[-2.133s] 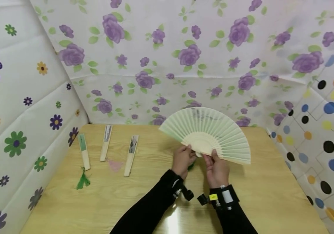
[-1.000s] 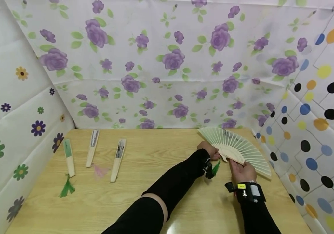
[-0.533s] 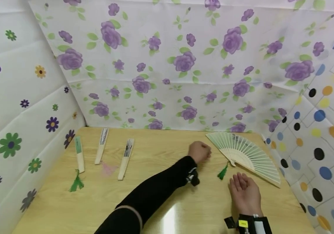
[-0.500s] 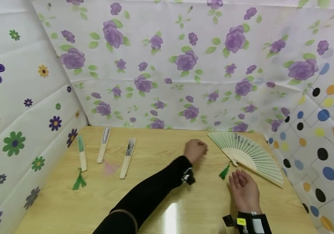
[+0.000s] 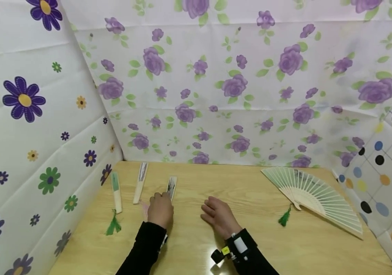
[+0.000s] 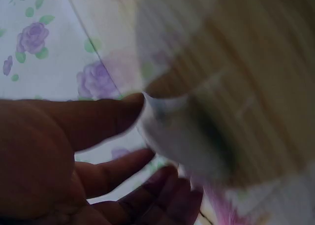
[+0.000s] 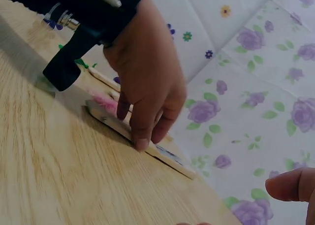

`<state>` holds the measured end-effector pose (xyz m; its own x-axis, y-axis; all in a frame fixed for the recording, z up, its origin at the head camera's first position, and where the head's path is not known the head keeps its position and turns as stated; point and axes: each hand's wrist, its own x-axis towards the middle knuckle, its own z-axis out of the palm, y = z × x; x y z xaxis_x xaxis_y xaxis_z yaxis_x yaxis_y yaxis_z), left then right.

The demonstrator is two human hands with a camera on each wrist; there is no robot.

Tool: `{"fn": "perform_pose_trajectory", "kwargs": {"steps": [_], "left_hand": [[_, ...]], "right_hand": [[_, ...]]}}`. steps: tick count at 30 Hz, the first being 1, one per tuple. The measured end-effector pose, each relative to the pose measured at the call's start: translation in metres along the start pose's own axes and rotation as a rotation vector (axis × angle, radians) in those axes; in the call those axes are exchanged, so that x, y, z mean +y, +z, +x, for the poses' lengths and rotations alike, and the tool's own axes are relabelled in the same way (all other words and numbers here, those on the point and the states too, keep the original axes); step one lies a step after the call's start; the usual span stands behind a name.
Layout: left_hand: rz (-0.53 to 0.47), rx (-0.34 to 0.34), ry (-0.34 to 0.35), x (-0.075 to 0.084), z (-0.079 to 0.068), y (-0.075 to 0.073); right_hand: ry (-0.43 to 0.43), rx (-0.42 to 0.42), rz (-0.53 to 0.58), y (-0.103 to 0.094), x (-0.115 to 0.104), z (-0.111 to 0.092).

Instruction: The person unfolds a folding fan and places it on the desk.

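Note:
My left hand (image 5: pixel 161 212) reaches down over a folded hand fan (image 5: pixel 172 185) with a dark-patterned end, the nearest of three folded fans to the middle of the table. In the right wrist view, its thumb and fingers pinch that folded fan (image 7: pixel 106 117) from both sides, low at the tabletop. The left wrist view shows the thumb (image 6: pixel 103 116) at the fan's blurred pale end (image 6: pixel 182 141). My right hand (image 5: pixel 220 217) hovers to the right, fingers extended and holding nothing. A spread pale green fan (image 5: pixel 319 194) lies at the right with its green tassel (image 5: pixel 284 218).
Further left lie a green-ended folded fan (image 5: pixel 116 191) with a green tassel (image 5: pixel 113 225) and another folded fan (image 5: pixel 141 183). A pink tassel (image 5: pixel 145 208) is partly hidden behind my left hand. Patterned cloth walls (image 5: pixel 233 126) enclose the wooden table (image 5: pixel 196 187).
Both hands set the spread fan down at the right and let go. My left hand then crossed left to the folded fan, and my right hand moved left to the middle.

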<state>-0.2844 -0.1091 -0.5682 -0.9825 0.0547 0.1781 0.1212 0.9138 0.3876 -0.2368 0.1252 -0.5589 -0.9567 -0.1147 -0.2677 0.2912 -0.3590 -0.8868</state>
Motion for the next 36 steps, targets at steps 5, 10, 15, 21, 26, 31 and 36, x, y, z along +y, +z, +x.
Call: {"fn": "perform_pose_trajectory", "kwargs": {"steps": [5, 10, 15, 21, 26, 31, 36], "left_hand": [[-0.096, -0.169, -0.020, -0.018, 0.000, 0.026], [-0.262, -0.333, -0.019, -0.032, -0.018, 0.036], [-0.829, -0.570, 0.033, 0.000, -0.032, -0.010], [-1.084, -0.619, 0.032, 0.042, -0.039, -0.033], [-1.029, -0.549, -0.007, 0.060, -0.046, -0.018], [-1.024, -0.479, -0.014, 0.076, -0.048, -0.007], [-1.075, -0.440, -0.039, 0.086, -0.048, -0.002]], "right_hand": [[0.022, -0.042, -0.043, 0.001, 0.013, -0.002], [0.081, -0.073, -0.086, 0.002, 0.022, -0.003], [0.027, -0.094, -0.147, 0.004, 0.014, -0.007], [-0.080, -0.044, -0.147, 0.010, -0.005, -0.013], [-0.120, 0.085, -0.124, 0.004, -0.011, -0.014], [-0.140, 0.104, -0.167, -0.004, -0.019, -0.012], [-0.178, 0.142, -0.190, -0.006, -0.029, -0.011]]}}
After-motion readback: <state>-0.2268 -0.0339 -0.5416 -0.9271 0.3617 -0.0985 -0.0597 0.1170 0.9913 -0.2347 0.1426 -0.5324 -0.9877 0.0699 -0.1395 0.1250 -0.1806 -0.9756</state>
